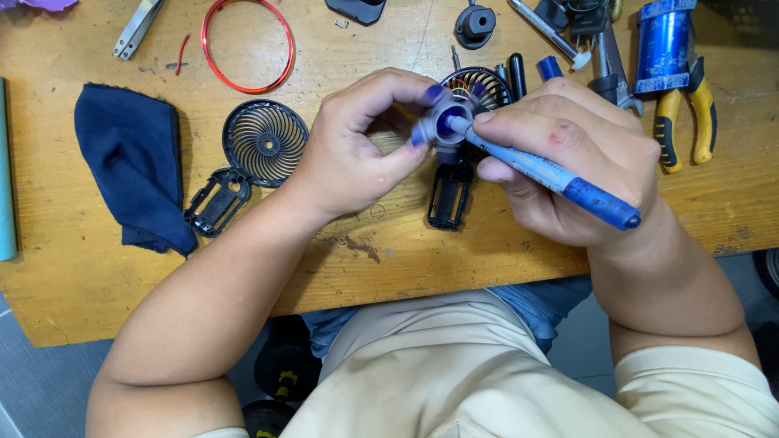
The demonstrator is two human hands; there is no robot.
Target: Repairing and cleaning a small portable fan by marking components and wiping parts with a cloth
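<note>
Blue cylindrical can (pixel 663 45) at the far right of the wooden surface (pixel 73 276), beside yellow-handled pliers (pixel 688 122). Red wire ring (pixel 247 45) at far left-centre; dark blue cloth (pixel 134 166) at left; detached black fan grille (pixel 264 142) beside it. Left hand (pixel 357 150) curled narrowly, fingertips pinching a small blue fan hub (pixel 442 126) at centre above the surface. Right hand (pixel 568 158) closed around a blue pen-like tool (pixel 552 174), tip touching the hub. Black fan body (pixel 454 191) directly beneath, on the surface.
</note>
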